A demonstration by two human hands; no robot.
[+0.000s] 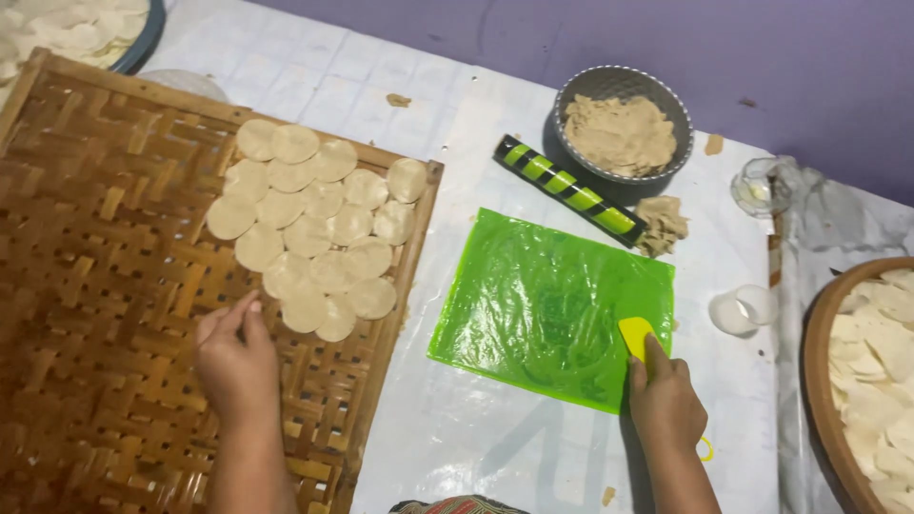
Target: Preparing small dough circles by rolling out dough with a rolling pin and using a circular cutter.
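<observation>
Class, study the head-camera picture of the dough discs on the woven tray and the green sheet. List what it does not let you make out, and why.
- Left hand, head view: its own fingers hide whether it holds a disc.
- Yellow scraper: lower part hidden by the right hand.
- Woven tray: cut off by left and bottom edges.
- Brown bowl: cut off by the right edge.
- Small glass: contents too small to tell.

A grey bowl of tan dough sits on the white-covered desk. Just left of the bowl lies a green-and-black striped roller; below it, a loose dough lump. Right of the bowl stand a glass jar and a white cup.
</observation>
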